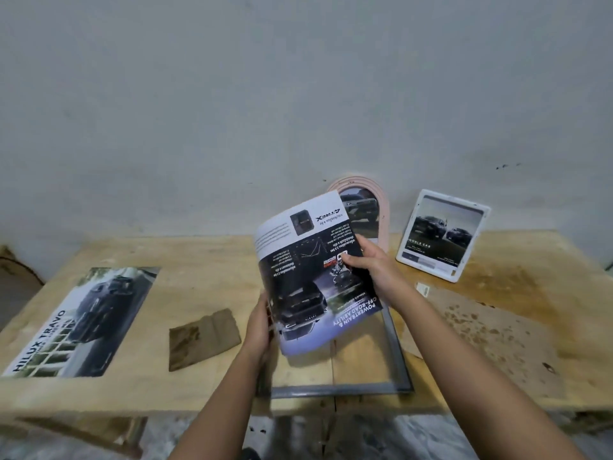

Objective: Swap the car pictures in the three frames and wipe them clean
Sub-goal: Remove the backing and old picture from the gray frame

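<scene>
I hold a glossy car picture (308, 273), printed upside down to me, tilted up above a flat grey frame (394, 353) lying on the wooden table (205, 260). My left hand (262, 323) grips the sheet's lower left edge. My right hand (368, 263) pinches its right edge. A second car picture (79, 323) reading "HILUX TRAVO" lies flat at the table's left. A pink arched frame (381, 207) and a white square frame (441, 234), both with car pictures inside, lean on the wall behind.
A brown folded cloth (202, 336) lies between the loose picture and the grey frame. A brown backing board (464, 327) with stains lies right of the grey frame, with a small white tag (423, 288) on it. The grey wall (298, 94) stands close behind.
</scene>
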Available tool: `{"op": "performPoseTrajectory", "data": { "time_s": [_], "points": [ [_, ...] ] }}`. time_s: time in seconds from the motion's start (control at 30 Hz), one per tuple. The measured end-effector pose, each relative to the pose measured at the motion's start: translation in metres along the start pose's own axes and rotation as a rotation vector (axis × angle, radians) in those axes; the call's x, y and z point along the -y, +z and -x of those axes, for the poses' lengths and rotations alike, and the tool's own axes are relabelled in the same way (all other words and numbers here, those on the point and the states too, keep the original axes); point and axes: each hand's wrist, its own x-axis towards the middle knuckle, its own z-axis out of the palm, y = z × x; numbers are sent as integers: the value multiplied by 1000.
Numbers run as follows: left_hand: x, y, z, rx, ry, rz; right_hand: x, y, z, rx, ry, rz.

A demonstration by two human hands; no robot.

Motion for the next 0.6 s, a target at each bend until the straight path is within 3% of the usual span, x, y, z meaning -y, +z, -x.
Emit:
{"op": "performPoseTrajectory", "data": {
  "time_s": [0.13, 0.27, 0.5, 0.6],
  "points": [
    [-28, -22, 10, -27, 45, 198, 5, 7, -17, -165, 3, -11],
    [-37, -84, 11, -281, 129, 216, -16, 24, -38, -262, 60, 170],
    [-39, -187, 49, -210, 162, 26, -60, 119, -83, -98, 132, 416],
    [-44, -238, 45, -305, 135, -35, -69, 182, -110, -9, 115, 454]
  ]
}}
